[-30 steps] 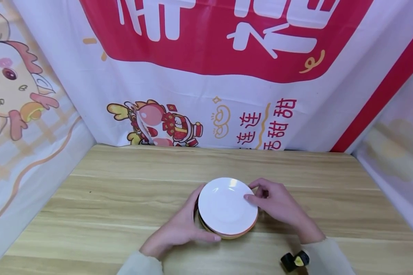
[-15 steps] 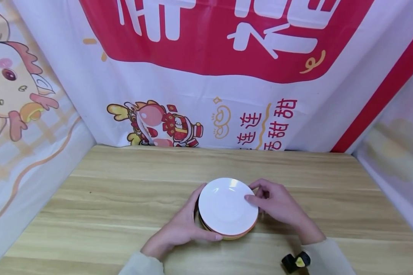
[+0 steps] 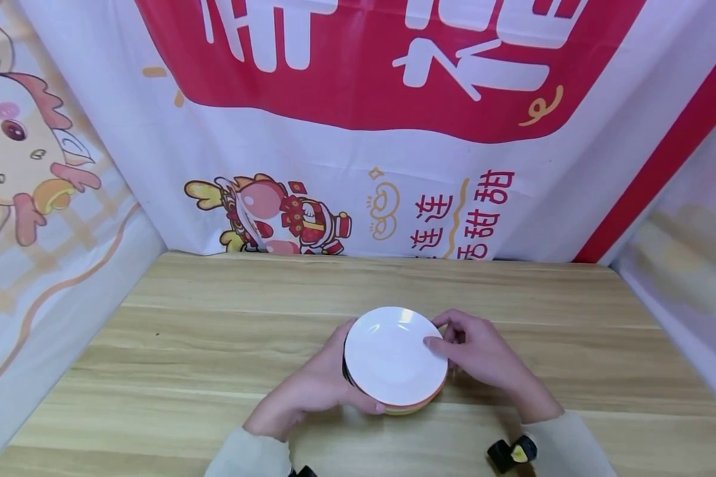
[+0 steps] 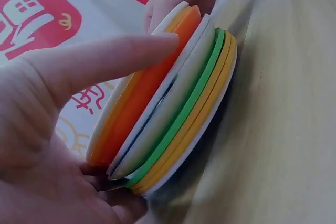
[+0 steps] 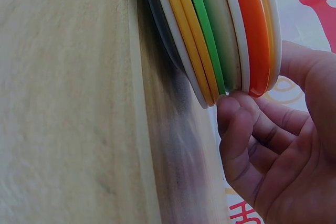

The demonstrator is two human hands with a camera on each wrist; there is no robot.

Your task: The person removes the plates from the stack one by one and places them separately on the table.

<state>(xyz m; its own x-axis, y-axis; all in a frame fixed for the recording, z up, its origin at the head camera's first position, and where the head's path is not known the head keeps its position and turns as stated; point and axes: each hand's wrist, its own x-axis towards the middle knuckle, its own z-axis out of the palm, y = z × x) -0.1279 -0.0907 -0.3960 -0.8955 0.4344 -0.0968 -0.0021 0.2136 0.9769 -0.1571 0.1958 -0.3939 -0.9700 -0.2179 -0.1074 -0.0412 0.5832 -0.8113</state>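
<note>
A stack of round plates, topped by a white plate (image 3: 394, 358), is held between both hands over the wooden table. My left hand (image 3: 325, 381) grips its left side; in the left wrist view the thumb reaches across an orange plate (image 4: 142, 108) while the other fingers curl behind the rims. On the opposite side, my right hand (image 3: 474, 348) pinches the stack, thumb over the top rim and bent fingertips against the edges beside a green plate (image 5: 201, 30). Yellow plates (image 5: 186, 30) lie under the green one. A dark rim (image 5: 157, 19) shows at the bottom.
The wooden table (image 3: 215, 318) spreads around the hands. A printed red and white cloth (image 3: 334, 152) hangs along its back edge, with cloth walls left and right. A black device (image 3: 511, 454) is strapped at the right wrist.
My left wrist has turned slightly, bringing a black wrist device into view at the bottom, and its thumb sits a little higher on the rims. The right hand and plates barely move.
</note>
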